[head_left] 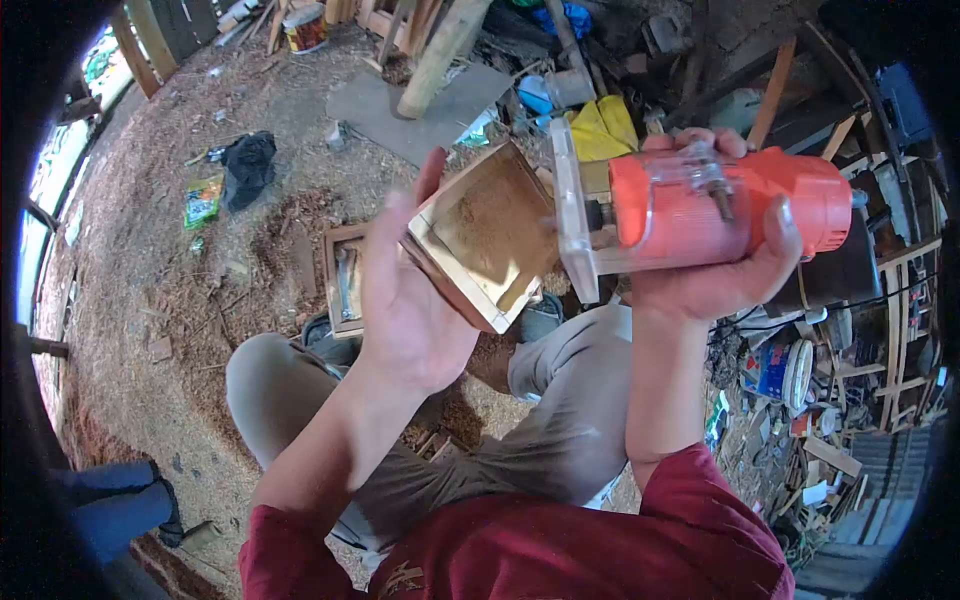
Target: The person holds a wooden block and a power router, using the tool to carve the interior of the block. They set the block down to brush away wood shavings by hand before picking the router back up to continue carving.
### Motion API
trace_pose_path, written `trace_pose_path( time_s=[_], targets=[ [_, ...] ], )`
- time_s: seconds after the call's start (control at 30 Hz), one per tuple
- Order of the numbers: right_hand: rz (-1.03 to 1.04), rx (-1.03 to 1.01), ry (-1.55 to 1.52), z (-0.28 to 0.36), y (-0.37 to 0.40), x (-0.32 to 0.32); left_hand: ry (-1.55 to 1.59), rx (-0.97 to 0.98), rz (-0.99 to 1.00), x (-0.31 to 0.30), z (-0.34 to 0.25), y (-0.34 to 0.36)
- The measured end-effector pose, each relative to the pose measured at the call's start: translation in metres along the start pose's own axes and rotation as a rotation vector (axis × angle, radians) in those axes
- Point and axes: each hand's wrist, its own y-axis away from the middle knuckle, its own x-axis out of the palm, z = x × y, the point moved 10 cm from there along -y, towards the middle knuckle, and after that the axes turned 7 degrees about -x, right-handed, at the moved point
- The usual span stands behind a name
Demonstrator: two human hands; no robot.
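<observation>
Presently, the left grip (412,312) is part-closed on 1 wooden box (460,275); the right grip (715,287) wraps 1 trim router (690,205) (base (574,230) facing box). Apparent step: positioning; next move needs steady alignment.

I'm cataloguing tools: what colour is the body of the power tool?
The power tool's body is orange-red, showing best in the head view.

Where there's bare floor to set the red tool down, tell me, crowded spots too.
Sawdust-strewn floor left of the black bundle shows only small scraps; the grey sheet looks largely bare left of the wooden post. Crowded: below and right of the red tool, with wood scraps and a tub.
</observation>
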Motion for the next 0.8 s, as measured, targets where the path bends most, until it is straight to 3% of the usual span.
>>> trace_pose_path(
  time_s=[0.1, 0.13, 0.33, 0.8],
  targets=[
    [0.011, 0.035, -0.025, -0.004, -0.007, -0.005, 0.014, 0.001, -0.078, -0.014, 0.003, -0.007],
    [0.029, 0.034, -0.022, -0.005, -0.007, -0.007, -0.115, 0.008, -0.177, -0.021, 0.005, -0.008],
    [0.143, 0.058, -0.11, -0.017, -0.003, 0.007, 0.111, -0.073, -0.063, -0.011, 0.024, -0.004],
    [-0.025, 0.17, 0.134, -0.053, -0.007, -0.008, 0.222, -0.044, -0.04, 0.007, 0.016, 0.002]
  ],
)
